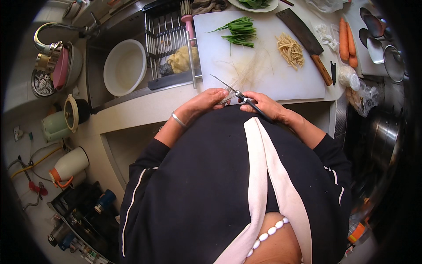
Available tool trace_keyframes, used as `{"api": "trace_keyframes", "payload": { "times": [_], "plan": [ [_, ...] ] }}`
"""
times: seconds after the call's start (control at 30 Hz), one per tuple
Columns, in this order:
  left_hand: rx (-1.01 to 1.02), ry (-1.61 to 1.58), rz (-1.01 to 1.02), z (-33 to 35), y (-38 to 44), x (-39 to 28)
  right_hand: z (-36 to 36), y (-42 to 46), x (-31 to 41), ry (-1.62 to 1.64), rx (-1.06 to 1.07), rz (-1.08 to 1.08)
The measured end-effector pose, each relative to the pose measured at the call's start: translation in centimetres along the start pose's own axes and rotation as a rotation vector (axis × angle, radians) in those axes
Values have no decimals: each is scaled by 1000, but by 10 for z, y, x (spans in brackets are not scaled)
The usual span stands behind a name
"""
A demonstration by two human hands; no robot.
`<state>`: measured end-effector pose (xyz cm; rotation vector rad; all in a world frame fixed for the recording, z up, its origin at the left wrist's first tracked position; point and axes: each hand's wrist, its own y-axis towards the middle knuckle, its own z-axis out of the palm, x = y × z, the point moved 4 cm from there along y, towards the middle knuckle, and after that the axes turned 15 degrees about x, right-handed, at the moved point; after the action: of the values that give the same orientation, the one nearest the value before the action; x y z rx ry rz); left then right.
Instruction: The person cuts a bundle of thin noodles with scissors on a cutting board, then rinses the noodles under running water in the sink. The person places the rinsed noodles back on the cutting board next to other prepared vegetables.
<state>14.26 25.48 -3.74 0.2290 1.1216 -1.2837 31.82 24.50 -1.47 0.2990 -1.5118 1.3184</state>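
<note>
My left hand (214,99) pinches a small bundle of thin, pale, translucent strands (227,97) at the near edge of a white cutting board (211,69). In my right hand (263,104) is a pair of dark-handled scissors (245,99), its blades pointing up and left across the strands. More loose fine strands (249,71) lie spread over the board beyond my hands. Cut green chives or scallions (242,31) sit near the board's far side. A pile of beige shredded strips (290,51) lies to the right, beside a cleaver (301,31) with a wooden handle.
Left of the board, a sink (95,62) holds a white basin (125,67) and a metal drying rack (161,31) with a yellow cloth (183,59). Carrots (344,39), plastic bags (362,97) and metal ladles (374,49) are at the right. A plate of leafy greens (255,5) stands at the back.
</note>
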Motion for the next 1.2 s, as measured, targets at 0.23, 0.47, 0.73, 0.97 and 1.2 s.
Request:
{"api": "trace_keyframes", "payload": {
  "times": [0.23, 0.47, 0.73, 0.97, 1.2],
  "plan": [
    [-48, -76, -16, -4, 0, 5, -1, 1, -15, 77, -65, 12],
    [-26, 12, -7, -4, 2, 4, -5, 2, -24, 37, -79, 25],
    [-37, 23, -46, -2, 1, 2, -6, -2, -22, 83, -69, 39],
    [-50, 36, -70, -2, 2, 6, -4, -6, -16, 79, -85, 28],
    [-41, 108, -40, -3, 6, 9, -3, -6, 1, 96, -64, 84]
  ]
}}
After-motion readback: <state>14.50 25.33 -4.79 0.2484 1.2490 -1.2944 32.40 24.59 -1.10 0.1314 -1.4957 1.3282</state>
